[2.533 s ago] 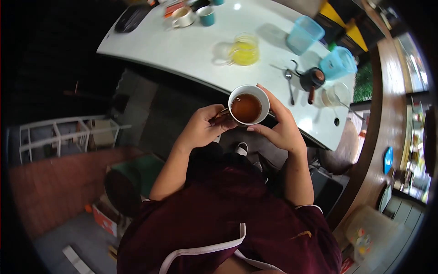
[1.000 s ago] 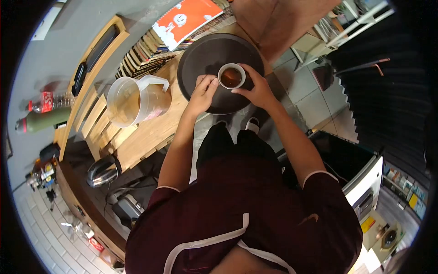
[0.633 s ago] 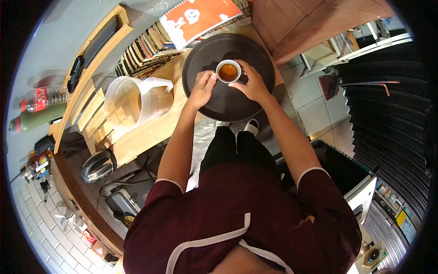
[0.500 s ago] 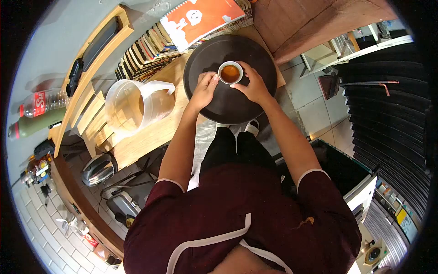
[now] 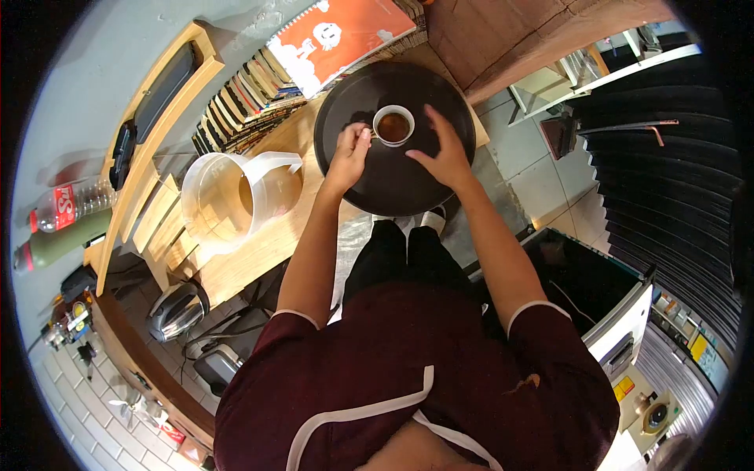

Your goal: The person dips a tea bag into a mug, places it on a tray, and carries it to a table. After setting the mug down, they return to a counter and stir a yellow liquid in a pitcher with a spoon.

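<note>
A white cup (image 5: pixel 393 125) with brown liquid in it is over the round dark tray (image 5: pixel 377 182). My left hand (image 5: pixel 351 155) pinches the cup's handle at its left side. To the right of the cup, my right hand (image 5: pixel 444 154) has its thumb and fingers spread and is apart from the cup. Whether the cup's base touches the tray cannot be made out from above.
Left of the tray, a clear plastic pitcher (image 5: pixel 217 200) stands on the wooden table (image 5: pixel 250 265). Behind are a row of books (image 5: pixel 243 98) and an orange spiral notebook (image 5: pixel 338 43). A metal kettle (image 5: pixel 177 312) is at the lower left.
My right hand has let go of the cup and moved a little to the right, its fingers opening. My left hand stays at the handle.
</note>
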`<state>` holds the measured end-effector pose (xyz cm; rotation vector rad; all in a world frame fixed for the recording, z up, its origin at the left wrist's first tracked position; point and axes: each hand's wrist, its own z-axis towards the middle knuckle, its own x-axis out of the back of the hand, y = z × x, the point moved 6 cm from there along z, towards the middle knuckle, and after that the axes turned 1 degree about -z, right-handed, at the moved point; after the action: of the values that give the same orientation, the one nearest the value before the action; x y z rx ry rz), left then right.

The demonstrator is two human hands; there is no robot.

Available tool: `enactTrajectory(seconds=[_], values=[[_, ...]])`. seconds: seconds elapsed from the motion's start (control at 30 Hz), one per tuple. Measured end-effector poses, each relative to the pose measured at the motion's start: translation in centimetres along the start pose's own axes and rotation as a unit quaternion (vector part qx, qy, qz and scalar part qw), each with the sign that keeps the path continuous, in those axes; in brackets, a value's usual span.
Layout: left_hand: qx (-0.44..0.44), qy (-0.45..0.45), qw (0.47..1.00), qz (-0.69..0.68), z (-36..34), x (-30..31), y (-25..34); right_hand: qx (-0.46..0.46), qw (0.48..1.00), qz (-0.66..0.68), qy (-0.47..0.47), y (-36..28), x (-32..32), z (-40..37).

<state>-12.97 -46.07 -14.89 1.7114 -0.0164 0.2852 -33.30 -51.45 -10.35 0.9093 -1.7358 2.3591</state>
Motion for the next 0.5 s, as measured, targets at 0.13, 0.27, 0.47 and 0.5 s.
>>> enactTrajectory(seconds=[0.13,0.27,0.47,0.5], values=[[-0.054,0.134,0.976,0.163,0.2,3.1,0.3,-0.128,0.968,-0.093,0.196,3.7,3.0,-5.7],[-0.046,0.205,0.924,0.320,0.5,3.5,0.3,-0.393,0.890,0.009,0.229,8.5,0.7,-11.0],[0.085,0.248,0.873,0.412,1.3,4.3,-1.1,-0.399,0.871,0.078,0.275,6.9,-0.9,-10.4],[0.122,0.236,0.881,0.391,1.5,4.6,-1.7,-0.361,0.888,0.054,0.281,6.2,-0.5,-10.0]])
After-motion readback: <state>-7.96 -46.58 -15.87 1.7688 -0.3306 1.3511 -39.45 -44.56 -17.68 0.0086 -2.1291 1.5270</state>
